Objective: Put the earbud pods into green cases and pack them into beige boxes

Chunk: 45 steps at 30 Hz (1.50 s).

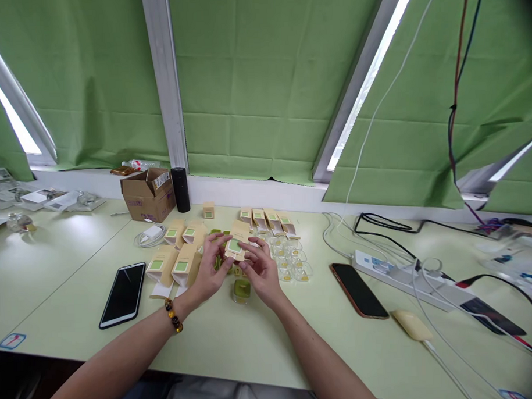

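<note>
Between them, my left hand and my right hand hold a small tan carton with a green square on its face. Fingers of both hands close on its sides, and its flap stands up at the back. Just below, on the table, sits a small clear cup with green contents. More green pieces lie partly hidden behind my left hand. To the left stand several similar cartons, some with flaps open. Right of my right hand are rows of small clear cups with yellow spots in them.
Further cartons and a lone one stand at the back. A cardboard box and a black cylinder are at the back left. Phones lie left and right. A power strip with cables stretches along the right.
</note>
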{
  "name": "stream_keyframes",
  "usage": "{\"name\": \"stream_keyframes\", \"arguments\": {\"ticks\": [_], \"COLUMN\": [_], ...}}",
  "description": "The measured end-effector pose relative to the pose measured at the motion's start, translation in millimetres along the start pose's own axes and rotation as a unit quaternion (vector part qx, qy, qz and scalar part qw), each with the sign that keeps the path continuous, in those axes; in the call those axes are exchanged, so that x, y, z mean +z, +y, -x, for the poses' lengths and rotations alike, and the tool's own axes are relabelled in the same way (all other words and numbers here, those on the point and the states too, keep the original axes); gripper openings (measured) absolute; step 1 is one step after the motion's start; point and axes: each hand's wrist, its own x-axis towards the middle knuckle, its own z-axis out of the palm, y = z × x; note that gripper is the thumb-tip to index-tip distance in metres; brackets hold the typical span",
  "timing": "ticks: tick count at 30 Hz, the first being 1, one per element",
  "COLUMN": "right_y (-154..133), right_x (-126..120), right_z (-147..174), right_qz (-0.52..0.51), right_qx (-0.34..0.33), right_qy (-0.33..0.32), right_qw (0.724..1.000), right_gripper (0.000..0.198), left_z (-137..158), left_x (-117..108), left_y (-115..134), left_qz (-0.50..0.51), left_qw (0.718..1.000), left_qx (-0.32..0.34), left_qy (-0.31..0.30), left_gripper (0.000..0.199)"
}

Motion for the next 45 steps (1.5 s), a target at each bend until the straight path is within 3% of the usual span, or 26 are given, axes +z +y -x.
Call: {"name": "stream_keyframes", "arguments": {"ticks": [5,29,40,45], "right_y": [-2,6,-4,-3], "right_x": [1,2,5,9], "right_z": [0,0,4,3], "right_qz": [-0.002,0.028,0.109,0.027], "right_qx": [-0.005,-0.022,-0.027,-0.005], "right_qy": [0.005,0.025,0.021,0.054], "right_qw": [1.0,0.999,0.993,0.998], "right_gripper": [0.041,0.029,0.04,0.068], "left_z": [0,2,4,6], "left_x": [0,5,5,3], "left_y": [-3,-5,-3,2], "left_qz": [-0.006,-0.031,-0.109,-0.136], "left_qw": [1.0,0.997,0.989,0.984], "left_qx": [0.004,0.04,0.093,0.113], "left_qy": [0.001,0.053,0.022,0.003], "left_gripper": [0.051,0.028,0.039,0.045]}}
